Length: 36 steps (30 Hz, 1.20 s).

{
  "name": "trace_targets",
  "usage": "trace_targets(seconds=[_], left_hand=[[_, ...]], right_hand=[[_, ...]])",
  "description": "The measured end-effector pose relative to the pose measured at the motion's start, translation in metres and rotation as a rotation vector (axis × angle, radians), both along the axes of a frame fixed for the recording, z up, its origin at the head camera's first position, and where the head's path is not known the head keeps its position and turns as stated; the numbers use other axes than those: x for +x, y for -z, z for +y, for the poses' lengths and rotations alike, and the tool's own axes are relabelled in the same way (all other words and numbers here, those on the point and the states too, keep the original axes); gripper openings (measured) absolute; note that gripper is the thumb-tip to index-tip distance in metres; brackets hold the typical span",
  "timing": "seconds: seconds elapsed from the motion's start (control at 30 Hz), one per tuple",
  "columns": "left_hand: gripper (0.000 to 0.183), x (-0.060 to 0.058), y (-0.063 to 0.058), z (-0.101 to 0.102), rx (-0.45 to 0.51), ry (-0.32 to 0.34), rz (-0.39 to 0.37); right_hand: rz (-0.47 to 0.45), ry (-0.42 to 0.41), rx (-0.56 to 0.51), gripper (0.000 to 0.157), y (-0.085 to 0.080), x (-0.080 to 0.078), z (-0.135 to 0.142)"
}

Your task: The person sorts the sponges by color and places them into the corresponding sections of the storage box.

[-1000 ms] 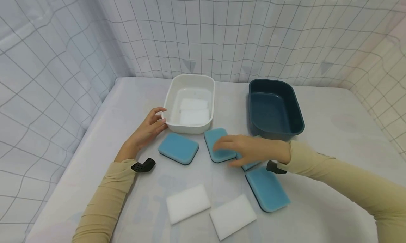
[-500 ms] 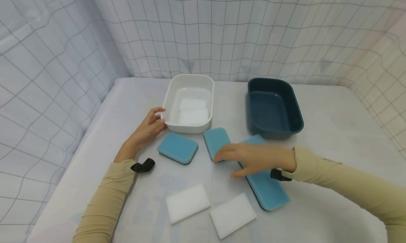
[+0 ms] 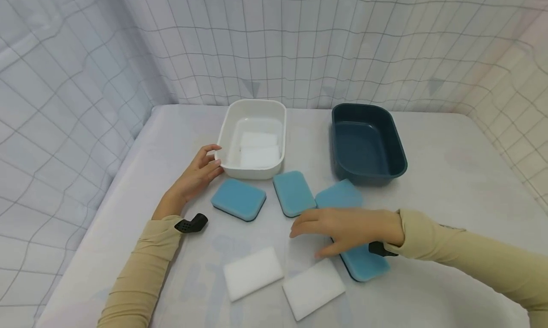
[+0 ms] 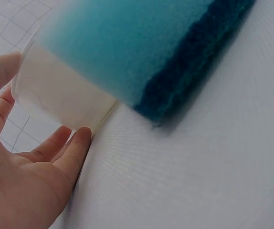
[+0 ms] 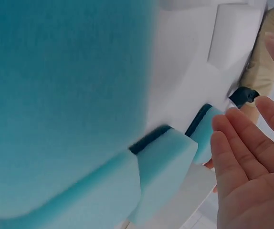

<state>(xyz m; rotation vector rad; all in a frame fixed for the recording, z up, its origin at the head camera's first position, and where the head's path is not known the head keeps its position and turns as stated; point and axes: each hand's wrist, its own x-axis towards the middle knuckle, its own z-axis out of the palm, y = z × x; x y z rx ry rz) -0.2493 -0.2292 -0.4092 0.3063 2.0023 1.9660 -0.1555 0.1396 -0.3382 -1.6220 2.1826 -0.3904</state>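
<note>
My left hand rests at the near left corner of a white plastic bin, its fingers touching the wall in the left wrist view. Two white sponges lie inside the bin. My right hand hovers palm down, fingers spread and holding nothing, as the right wrist view also shows. It partly covers a blue sponge with a dark scouring layer. Just beyond it lie another blue sponge and a third. In front of the white bin is one more blue sponge.
A dark blue bin, with nothing seen inside, stands at the back right. Two flat white sponges lie near the front of the white-covered table. Grid-patterned cloth hangs behind and along both sides.
My right hand has moved back toward me from over the blue sponges near the middle, uncovering two of them. My left hand has stayed at the white bin.
</note>
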Motion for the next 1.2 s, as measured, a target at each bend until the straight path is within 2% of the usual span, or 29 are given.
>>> trace_targets(seconds=[0.27,0.6,0.93,1.2], left_hand=[[0.032,0.000,-0.001,0.000,-0.003,-0.004,0.004],[0.032,0.001,0.000,0.000,0.013,-0.011,-0.015],[0.035,0.001,0.001,0.000,0.056,0.021,0.037],[0.033,0.001,-0.001,0.001,0.012,-0.011,-0.005]], right_hand=[[-0.046,0.016,0.053,0.049,0.005,0.009,0.003],[-0.079,-0.029,0.077,0.051,0.013,0.019,0.008],[-0.098,-0.040,0.119,0.052,0.017,0.029,0.011],[-0.075,-0.045,0.112,0.052,0.020,0.035,0.014]])
